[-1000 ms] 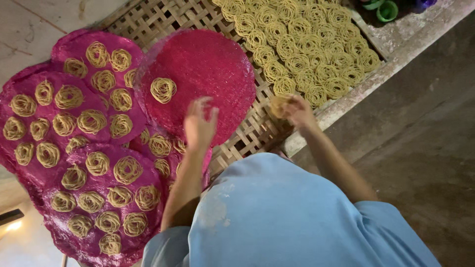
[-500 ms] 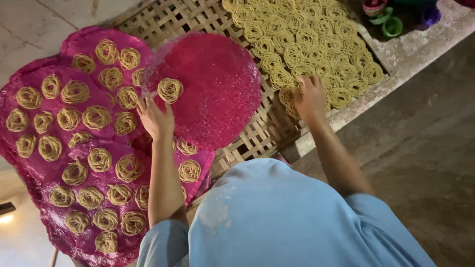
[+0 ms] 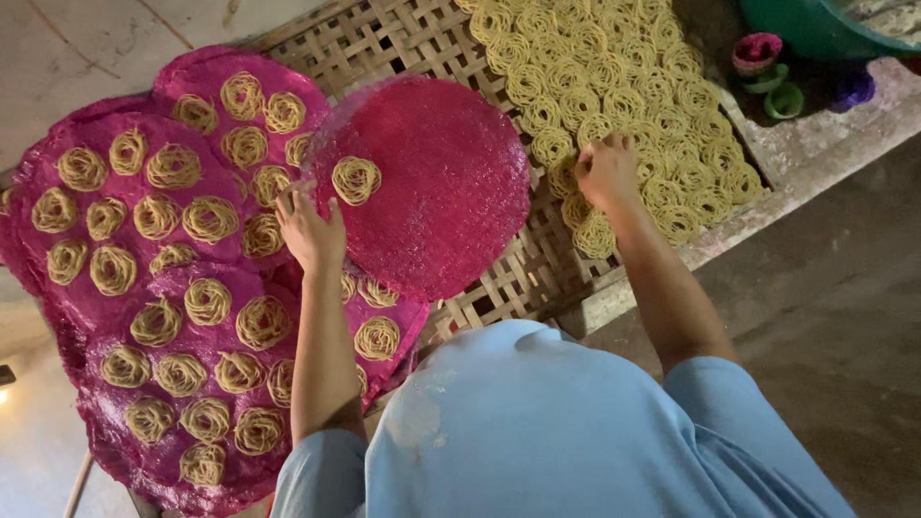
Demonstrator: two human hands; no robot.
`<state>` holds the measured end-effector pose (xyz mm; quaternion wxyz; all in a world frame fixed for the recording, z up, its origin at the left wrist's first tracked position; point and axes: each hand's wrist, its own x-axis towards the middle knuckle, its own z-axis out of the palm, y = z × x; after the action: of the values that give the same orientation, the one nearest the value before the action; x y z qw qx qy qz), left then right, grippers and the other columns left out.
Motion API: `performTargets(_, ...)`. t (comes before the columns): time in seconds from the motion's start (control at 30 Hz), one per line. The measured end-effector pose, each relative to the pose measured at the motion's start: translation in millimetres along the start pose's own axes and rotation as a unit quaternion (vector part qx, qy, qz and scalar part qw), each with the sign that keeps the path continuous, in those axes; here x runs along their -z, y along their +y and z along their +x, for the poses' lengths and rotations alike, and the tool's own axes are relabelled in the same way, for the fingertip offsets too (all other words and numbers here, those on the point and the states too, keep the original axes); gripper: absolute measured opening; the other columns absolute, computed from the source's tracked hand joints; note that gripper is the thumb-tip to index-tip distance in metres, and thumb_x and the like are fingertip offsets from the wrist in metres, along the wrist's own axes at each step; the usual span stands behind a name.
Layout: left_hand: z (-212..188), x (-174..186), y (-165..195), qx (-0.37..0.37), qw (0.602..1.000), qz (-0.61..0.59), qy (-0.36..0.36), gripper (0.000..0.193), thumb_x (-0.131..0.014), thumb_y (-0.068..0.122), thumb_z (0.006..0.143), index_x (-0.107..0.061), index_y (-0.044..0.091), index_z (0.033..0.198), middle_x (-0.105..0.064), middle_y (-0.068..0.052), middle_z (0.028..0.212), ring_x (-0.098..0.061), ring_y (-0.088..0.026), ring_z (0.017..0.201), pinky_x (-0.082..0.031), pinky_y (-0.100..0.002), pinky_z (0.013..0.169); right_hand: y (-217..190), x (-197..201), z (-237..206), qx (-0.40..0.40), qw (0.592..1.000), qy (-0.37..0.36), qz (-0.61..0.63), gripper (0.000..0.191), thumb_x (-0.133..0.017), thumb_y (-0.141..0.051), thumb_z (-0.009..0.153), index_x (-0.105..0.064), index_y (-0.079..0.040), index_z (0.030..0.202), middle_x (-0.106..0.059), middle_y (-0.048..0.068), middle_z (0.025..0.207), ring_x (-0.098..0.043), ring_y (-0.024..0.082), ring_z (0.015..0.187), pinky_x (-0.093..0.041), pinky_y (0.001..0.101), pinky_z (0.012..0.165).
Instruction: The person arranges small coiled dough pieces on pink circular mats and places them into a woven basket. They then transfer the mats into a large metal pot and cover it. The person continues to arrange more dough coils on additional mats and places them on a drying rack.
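The left hand (image 3: 309, 230) rests with fingers loose and spread at the near-left rim of the top pink mat (image 3: 436, 182), touching it but gripping nothing. That round mat lies on a woven bamboo tray (image 3: 384, 43) and carries a single noodle coil (image 3: 356, 179) close to the hand. The right hand (image 3: 606, 173) is down among the heap of coils (image 3: 614, 86) further right on the tray, fingers curled over them; whether it has pinched one up I cannot tell. To the left, overlapping pink mats (image 3: 125, 288) lie filled with coils. Small coloured cups (image 3: 767, 72) stand on the concrete ledge (image 3: 835, 144).
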<state>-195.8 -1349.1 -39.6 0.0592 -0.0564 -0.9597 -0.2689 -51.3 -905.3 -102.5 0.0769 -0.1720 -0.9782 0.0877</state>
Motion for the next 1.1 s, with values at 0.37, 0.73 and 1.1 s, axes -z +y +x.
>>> performTargets(0.37, 19, -11, 10, -0.018, 0.985, 0.141, -0.101, 0.042, -0.067, 0.034, 0.099, -0.063, 0.014, 0.135, -0.052, -0.010, 0.140, -0.047, -0.030, 0.133, -0.041, -0.051, 0.107, -13, -1, -3, -0.056, 0.998, -0.009, 0.006, 0.015, -0.077, -0.020, 0.087, -0.075, -0.009, 0.098, -0.063, 0.018, 0.117, -0.054, 0.039, 0.112, -0.047, 0.0499, 0.095)
performTargets(0.73, 31, -9, 37, -0.032, 0.997, 0.035, -0.057, 0.022, -0.077, 0.021, 0.088, -0.066, 0.007, 0.102, -0.062, -0.014, 0.120, -0.060, -0.035, 0.111, -0.051, -0.048, 0.094, -15, 6, -1, -0.076, 0.990, -0.003, 0.116, 0.028, -0.079, -0.013, 0.089, -0.061, -0.001, 0.107, -0.070, 0.019, 0.102, -0.068, 0.035, 0.095, -0.054, 0.0481, 0.083)
performTargets(1.1, -3, -46, 77, -0.020, 0.969, -0.221, -0.105, 0.011, -0.057, 0.006, 0.104, -0.063, 0.007, 0.113, -0.070, -0.008, 0.092, -0.062, -0.012, 0.070, -0.051, -0.025, 0.056, -37, 4, -22, -0.331, 0.737, 0.104, 0.581, 0.027, -0.064, -0.006, 0.097, -0.066, -0.008, 0.124, -0.062, 0.009, 0.105, -0.056, 0.023, 0.090, -0.063, 0.0439, 0.082)
